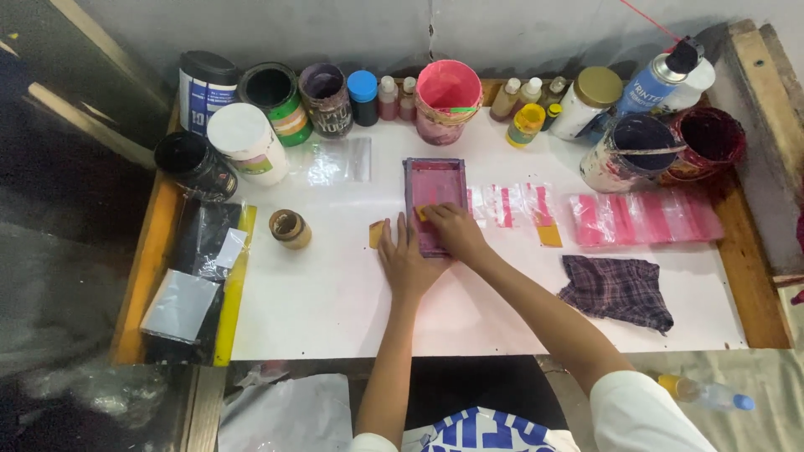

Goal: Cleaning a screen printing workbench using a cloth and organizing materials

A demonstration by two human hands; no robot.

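The bench (pixel 335 310) is a white sheet laid over a wooden top, its orange-brown edges showing at the left and right sides, pushed against a grey wall. Pale plastic sheeting lies on the floor below the near edge.

In the middle of the bench sits one small rectangular printing frame (pixel 435 201), its mesh stained pink. The left hand (pixel 405 261) lies flat, fingers spread, pressing on the frame's near left corner; its grip holds nothing. The right hand (pixel 453 230) rests on the frame with its grip closed on a small yellow scraper (pixel 422 214), only partly visible.

Along the far edge I count about seven open or lidded paint tubs, one pink bucket (pixel 448 99) among them, and roughly seven small dropper bottles; a few are too crowded together to count surely. One spray can (pixel 662 77) leans at the far right corner. One small brown jar (pixel 290 228) stands left of the frame. A row of pink-striped clear bags (pixel 643 218) lies toward the right edge, and one dark checked rag (pixel 618 290) lies nearer. One yellow-edged squeegee stack (pixel 201 285) lies by the left edge.
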